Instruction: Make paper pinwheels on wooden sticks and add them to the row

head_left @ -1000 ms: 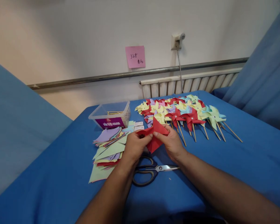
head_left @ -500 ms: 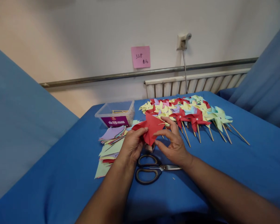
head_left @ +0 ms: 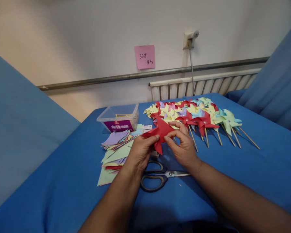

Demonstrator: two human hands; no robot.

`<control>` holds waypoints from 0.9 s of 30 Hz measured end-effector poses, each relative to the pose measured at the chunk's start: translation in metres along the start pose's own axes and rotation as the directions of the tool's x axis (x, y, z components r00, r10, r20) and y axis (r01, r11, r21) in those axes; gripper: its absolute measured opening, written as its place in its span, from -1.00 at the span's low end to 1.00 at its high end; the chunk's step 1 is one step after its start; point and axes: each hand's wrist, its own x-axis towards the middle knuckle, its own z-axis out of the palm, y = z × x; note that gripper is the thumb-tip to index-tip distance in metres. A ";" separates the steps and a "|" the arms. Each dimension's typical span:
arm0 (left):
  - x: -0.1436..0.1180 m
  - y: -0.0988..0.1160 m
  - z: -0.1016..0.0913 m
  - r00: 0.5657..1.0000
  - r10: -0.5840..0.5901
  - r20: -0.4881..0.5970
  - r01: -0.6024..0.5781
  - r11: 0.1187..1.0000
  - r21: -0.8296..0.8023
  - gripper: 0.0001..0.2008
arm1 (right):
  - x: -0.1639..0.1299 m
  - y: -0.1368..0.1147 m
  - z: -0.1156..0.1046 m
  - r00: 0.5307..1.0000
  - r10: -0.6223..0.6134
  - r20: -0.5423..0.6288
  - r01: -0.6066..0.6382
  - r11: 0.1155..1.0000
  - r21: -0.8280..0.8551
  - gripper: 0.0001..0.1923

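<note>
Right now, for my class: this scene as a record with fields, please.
Left hand: grips folded red paper
Right hand: thumb and finger at its right edge
Below hands: metal scissors with dark looped handles
Picture left: clear plastic box with purple label; stacked coloured paper sheets
Picture right: multicoloured paper pinwheels on thin wooden sticks
Wall: square pink paper note

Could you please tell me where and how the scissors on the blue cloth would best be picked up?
Probably by the near handle loop, coming from above and the near side. The scissors lie flat, metal blades pointing right, and that loop is uncovered, while the wrist of the left hand appears close beside the far loop.
</note>
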 end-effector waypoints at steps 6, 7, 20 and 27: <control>0.000 -0.001 0.001 1.000 -0.022 0.011 0.022 1.000 0.012 -0.75 | 0.001 -0.003 -0.001 1.000 0.026 -0.007 -0.026 1.000 0.002 -0.92; 0.000 -0.001 0.001 1.000 -0.022 0.013 0.022 1.000 0.014 -0.74 | 0.001 -0.004 -0.002 1.000 0.026 -0.010 -0.026 1.000 0.008 -0.91; 0.004 -0.002 -0.003 1.000 -0.026 0.009 0.026 0.999 -0.025 -0.67 | 0.001 -0.003 -0.001 0.998 0.063 0.005 -0.063 0.996 0.062 -0.90; 0.002 -0.003 0.000 0.999 -0.032 0.015 0.032 0.999 -0.002 -0.68 | 0.004 0.000 -0.002 0.997 0.079 0.023 -0.079 0.997 -0.019 -0.90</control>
